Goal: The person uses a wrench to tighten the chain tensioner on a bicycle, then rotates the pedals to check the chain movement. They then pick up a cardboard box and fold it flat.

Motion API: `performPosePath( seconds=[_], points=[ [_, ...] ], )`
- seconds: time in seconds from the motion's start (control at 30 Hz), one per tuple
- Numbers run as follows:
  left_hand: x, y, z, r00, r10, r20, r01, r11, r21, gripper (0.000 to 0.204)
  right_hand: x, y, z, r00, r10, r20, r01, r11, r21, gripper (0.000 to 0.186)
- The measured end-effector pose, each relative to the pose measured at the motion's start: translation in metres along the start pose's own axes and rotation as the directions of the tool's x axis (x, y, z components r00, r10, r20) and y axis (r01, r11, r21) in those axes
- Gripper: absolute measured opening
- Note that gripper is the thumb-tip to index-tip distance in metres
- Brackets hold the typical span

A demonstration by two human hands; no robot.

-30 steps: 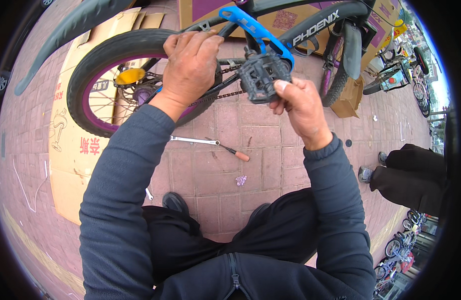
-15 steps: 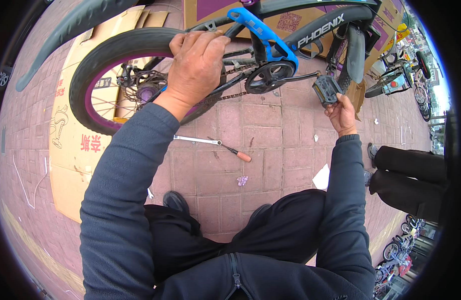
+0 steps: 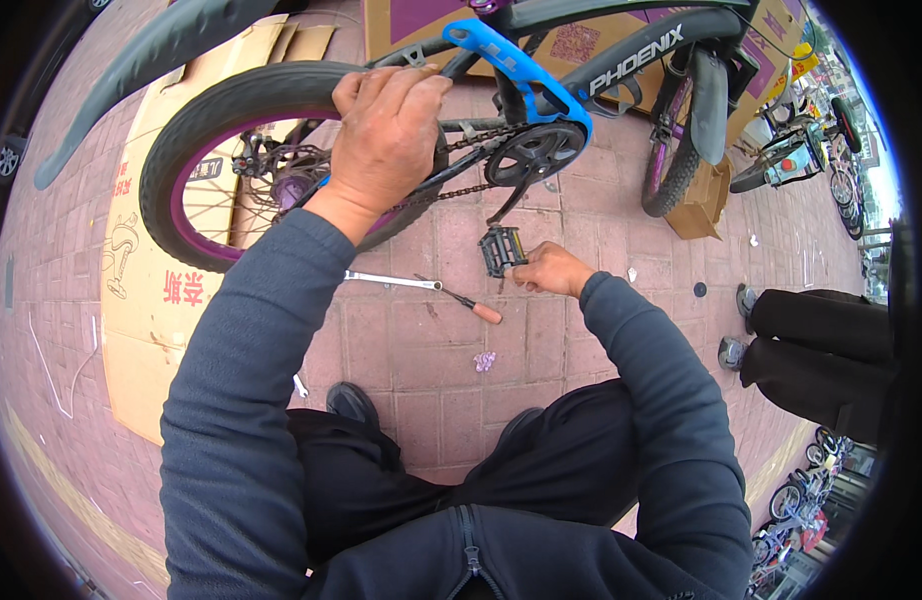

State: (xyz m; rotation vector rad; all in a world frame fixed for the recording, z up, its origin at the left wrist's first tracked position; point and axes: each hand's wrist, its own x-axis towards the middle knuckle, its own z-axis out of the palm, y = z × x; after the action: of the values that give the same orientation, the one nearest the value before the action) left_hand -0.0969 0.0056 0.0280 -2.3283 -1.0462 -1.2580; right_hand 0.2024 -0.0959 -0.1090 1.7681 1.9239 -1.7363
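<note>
A bicycle with a black frame (image 3: 636,62) and a bright blue chain guard (image 3: 526,75) stands in front of me. My left hand (image 3: 386,140) is closed round the rear part of its frame, above the rear wheel's black tyre (image 3: 196,130); the part under the fingers is hidden. My right hand (image 3: 551,270) pinches the outer end of a black pedal (image 3: 499,250). The pedal sits at the end of the crank arm (image 3: 508,205), which slants down from the chainring (image 3: 534,155). The chain (image 3: 451,193) runs back from the chainring to the rear wheel.
On the paving below the pedal lie a silver wrench (image 3: 396,281) and an orange-handled screwdriver (image 3: 486,313). Flattened cardboard (image 3: 146,350) lies left under the rear wheel; a carton (image 3: 696,205) is beside the front wheel. Another person's dark-trousered legs (image 3: 821,325) are at right.
My right hand has swung the pedal down and leftward, and the crank has turned from pointing right to pointing down. The left hand still grips the frame, which has shifted slightly.
</note>
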Motion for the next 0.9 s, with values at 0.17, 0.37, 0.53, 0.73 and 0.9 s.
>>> performPosePath(
  seconds=[0.17, 0.37, 0.53, 0.73, 0.9],
  points=[
    [-0.001, 0.002, -0.001, 1.0, -0.003, 0.008, 0.003, 1.0, 0.004, 0.032, 0.0, -0.07, 0.029, 0.993, -0.089, 0.076, 0.071, 0.975, 0.211, 0.047],
    [-0.003, 0.004, -0.003, 1.0, -0.005, 0.0, 0.005, 1.0, -0.009, 0.033, -0.014, -0.102, 0.026, 0.976, -0.215, 0.025, 0.195, 0.927, 0.321, 0.048],
    [-0.005, 0.006, -0.003, 1.0, -0.012, 0.005, 0.012, 0.999, -0.032, 0.033, -0.014, -0.096, 0.022, 0.98, -0.156, 0.125, 0.137, 0.98, 0.147, 0.044],
    [-0.009, 0.009, -0.003, 1.0, 0.003, -0.004, -0.003, 1.0, -0.024, 0.031, -0.016, -0.076, -0.002, 0.969, -0.202, 0.145, 0.193, 0.978, 0.076, 0.037],
    [-0.007, 0.013, -0.009, 1.0, 0.025, -0.011, -0.025, 0.999, -0.033, 0.031, -0.022, -0.061, -0.021, 0.99, 0.008, 0.141, -0.076, 0.87, 0.487, 0.047]
  ],
)
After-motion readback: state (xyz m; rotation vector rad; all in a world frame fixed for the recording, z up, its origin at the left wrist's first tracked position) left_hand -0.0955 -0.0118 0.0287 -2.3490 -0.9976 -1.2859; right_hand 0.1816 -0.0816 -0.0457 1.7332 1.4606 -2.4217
